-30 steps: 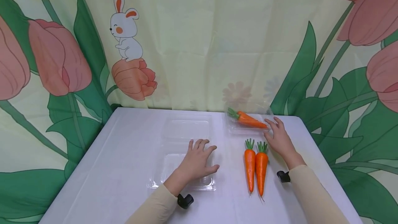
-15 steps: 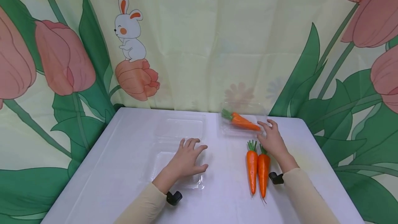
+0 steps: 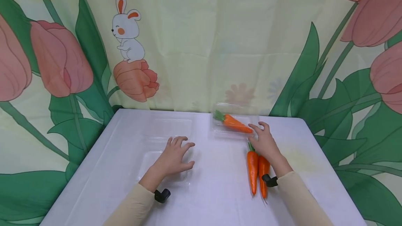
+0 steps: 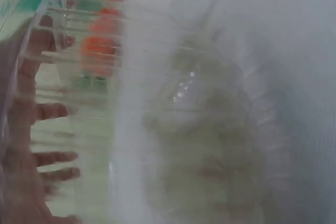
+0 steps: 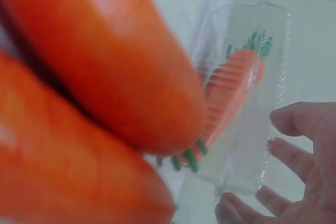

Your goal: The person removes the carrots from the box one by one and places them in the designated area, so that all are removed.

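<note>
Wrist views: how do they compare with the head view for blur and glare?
Left wrist: mostly blurred, with small white glints on the left box; right wrist: loose carrots out of focus close to the lens, with a pale sheen; head: sharper, evenly lit, the left box nearly fading into the white table.

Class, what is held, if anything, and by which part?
Nothing appears gripped: the left hand spreads over an open clear box; the right hand is at the right end of the carrot box.
</note>
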`<action>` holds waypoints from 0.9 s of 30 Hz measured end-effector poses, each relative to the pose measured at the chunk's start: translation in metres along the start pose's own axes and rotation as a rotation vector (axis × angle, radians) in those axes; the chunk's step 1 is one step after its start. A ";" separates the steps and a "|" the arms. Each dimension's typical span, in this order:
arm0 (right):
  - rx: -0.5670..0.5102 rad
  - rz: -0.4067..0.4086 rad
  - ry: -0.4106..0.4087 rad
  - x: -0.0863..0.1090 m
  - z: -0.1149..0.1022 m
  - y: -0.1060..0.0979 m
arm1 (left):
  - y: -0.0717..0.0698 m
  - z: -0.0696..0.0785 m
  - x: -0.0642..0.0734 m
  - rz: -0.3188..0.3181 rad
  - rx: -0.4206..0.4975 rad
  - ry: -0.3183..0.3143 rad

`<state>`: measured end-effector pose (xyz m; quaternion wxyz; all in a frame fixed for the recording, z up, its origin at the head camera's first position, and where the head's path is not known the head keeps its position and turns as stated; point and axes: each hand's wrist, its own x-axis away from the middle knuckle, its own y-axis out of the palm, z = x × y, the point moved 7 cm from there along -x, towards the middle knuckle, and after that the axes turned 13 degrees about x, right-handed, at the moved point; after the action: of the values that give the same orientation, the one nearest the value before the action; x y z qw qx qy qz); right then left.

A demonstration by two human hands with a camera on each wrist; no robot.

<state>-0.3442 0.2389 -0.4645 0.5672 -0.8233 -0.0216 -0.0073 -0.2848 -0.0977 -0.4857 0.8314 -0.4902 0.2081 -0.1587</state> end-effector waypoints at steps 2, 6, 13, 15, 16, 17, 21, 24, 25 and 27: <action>-0.004 -0.008 -0.005 0.002 -0.006 0.001 | -0.003 -0.006 0.003 0.008 0.014 -0.003; -0.015 -0.016 -0.027 0.006 -0.018 0.004 | -0.010 -0.016 0.007 0.022 0.034 -0.004; -0.017 -0.034 -0.041 0.015 -0.035 0.011 | -0.021 -0.032 0.015 0.052 0.052 0.023; -0.021 -0.031 -0.052 0.019 -0.040 0.012 | -0.024 -0.037 0.017 0.053 0.047 0.015; -0.021 -0.028 -0.059 0.020 -0.043 0.013 | -0.025 -0.039 0.019 0.057 0.043 0.015; -0.023 -0.026 -0.064 0.022 -0.046 0.013 | -0.027 -0.041 0.020 0.056 0.037 0.006; -0.038 -0.018 -0.079 0.031 -0.056 0.014 | -0.031 -0.049 0.023 0.050 0.044 -0.020; -0.039 -0.010 -0.086 0.038 -0.061 0.016 | -0.035 -0.053 0.024 0.039 0.056 -0.029; -0.038 -0.007 -0.087 0.040 -0.062 0.016 | -0.036 -0.054 0.024 0.036 0.059 -0.029; -0.034 0.000 -0.083 0.044 -0.064 0.017 | -0.037 -0.055 0.024 0.028 0.058 -0.029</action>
<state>-0.2992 0.1745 -0.4561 0.5516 -0.8325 -0.0450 0.0264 -0.2941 -0.1678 -0.4812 0.8504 -0.4650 0.1985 -0.1458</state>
